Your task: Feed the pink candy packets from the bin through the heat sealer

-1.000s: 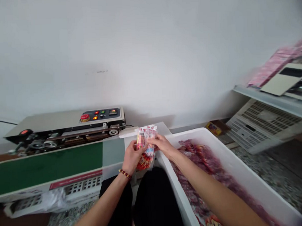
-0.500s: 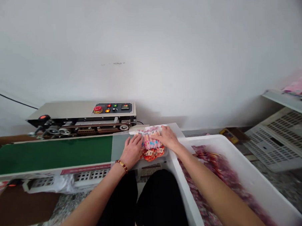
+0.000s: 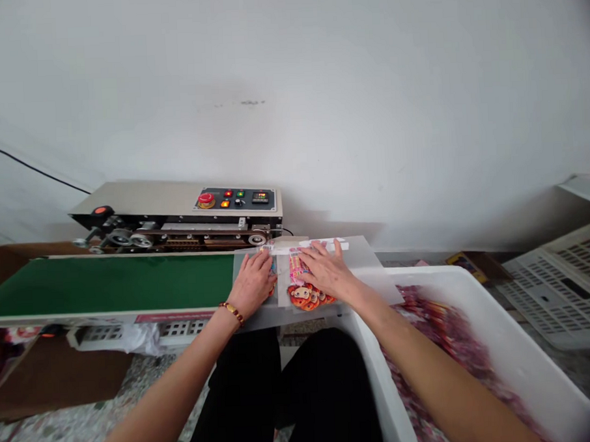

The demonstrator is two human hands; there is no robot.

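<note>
My left hand point(image 3: 251, 281), with a beaded bracelet on the wrist, lies fingers outstretched over a small printed packet point(image 3: 273, 284), which it mostly covers. Beside it, a second clear packet point(image 3: 311, 296) shows orange-red cartoon heads at its near end and pink print further up. On this second packet rests my right hand point(image 3: 329, 271), fingers spread towards its white top edge. Both packets lie on a pale sheet point(image 3: 360, 257) at the right end of the green conveyor belt point(image 3: 112, 281).
Behind the belt stands a sealing machine point(image 3: 167, 200) with a lit control panel point(image 3: 235, 199). A white foam box point(image 3: 478, 291) of pink-red packets is at my right. Plastic crates point(image 3: 562, 287) stand further right, and a cardboard box point(image 3: 72, 380) is at lower left.
My hands have come apart slightly. The packets, bunched together before, now lie side by side with a gap, one under each hand. The camera view has shifted a little.
</note>
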